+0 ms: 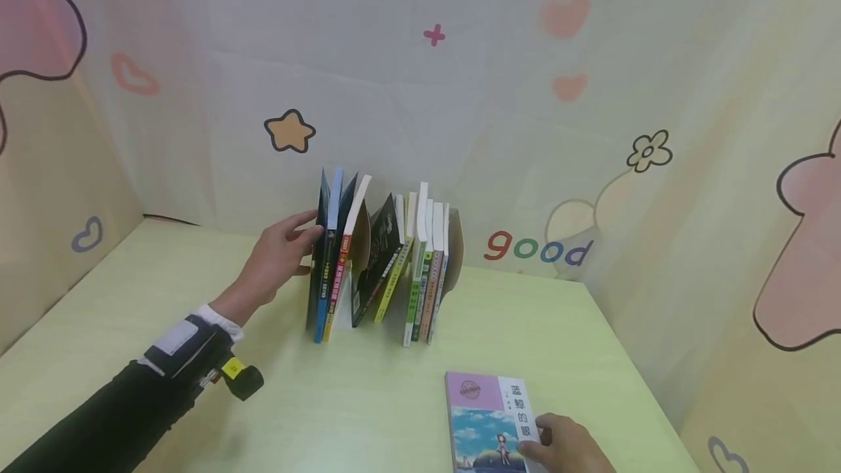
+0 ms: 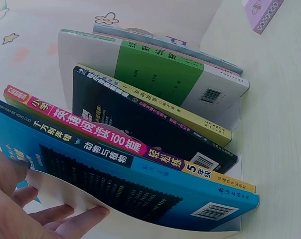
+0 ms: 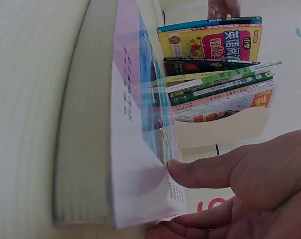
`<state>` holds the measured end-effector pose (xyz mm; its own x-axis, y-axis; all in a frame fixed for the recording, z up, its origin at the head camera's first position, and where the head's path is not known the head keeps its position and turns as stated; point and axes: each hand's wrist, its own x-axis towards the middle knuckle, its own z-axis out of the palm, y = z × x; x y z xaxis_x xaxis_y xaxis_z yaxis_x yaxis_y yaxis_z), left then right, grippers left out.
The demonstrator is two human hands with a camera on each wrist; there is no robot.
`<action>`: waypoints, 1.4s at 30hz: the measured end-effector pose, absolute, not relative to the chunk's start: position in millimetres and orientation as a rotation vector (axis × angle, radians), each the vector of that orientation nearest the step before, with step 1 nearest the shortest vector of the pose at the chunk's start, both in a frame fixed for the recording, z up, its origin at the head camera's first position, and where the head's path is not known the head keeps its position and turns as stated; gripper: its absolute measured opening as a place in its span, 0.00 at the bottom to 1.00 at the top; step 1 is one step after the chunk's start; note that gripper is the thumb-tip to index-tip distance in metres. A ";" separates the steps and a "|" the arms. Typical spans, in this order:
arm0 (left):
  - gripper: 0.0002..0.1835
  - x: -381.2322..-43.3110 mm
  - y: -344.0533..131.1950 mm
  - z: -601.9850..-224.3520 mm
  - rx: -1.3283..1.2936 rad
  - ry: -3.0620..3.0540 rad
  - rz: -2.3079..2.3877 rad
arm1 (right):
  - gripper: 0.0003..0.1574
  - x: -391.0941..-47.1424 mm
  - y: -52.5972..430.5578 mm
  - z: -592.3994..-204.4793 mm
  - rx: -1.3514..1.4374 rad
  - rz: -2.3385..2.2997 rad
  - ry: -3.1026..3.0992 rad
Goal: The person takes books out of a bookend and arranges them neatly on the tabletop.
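My left hand (image 1: pixel 279 254) is at the left end of a row of upright books, its fingers touching the pale bookend panel (image 2: pixel 66 191). Its thumb lies against the blue book (image 2: pixel 140 179) beside the panel. At the lower right, my right hand (image 1: pixel 568 447) grips a paperback book (image 1: pixel 482 414) by its right edge, thumb on the cover. The paperback has a lilac and blue cover with a small figure on it. In the right wrist view its page block (image 3: pixel 85 124) faces the camera, and the fingers beneath are partly hidden.
The row includes a red-and-yellow book (image 1: pixel 338 283), a tilted black book (image 1: pixel 377 261) and a green-and-white book (image 1: pixel 417 276). A rounded bookend (image 1: pixel 455 250) stands at its right end. Behind the pale yellow table (image 1: pixel 315 407) hangs a patterned curtain (image 1: pixel 394 93).
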<state>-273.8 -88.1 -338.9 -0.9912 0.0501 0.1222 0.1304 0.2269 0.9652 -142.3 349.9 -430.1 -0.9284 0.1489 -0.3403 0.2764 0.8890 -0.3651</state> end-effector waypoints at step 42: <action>0.34 -270.5 -86.1 -340.1 -0.066 -2.385 -1.986 | 0.42 -233.6 257.3 -272.2 -0.595 -1.068 3.058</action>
<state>-270.5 -86.1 -340.1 -0.9984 0.0084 0.0562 0.0568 0.1808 0.9819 -233.6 257.3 -272.2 -0.9237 -0.2846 0.2567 -0.3825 0.7262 -0.5713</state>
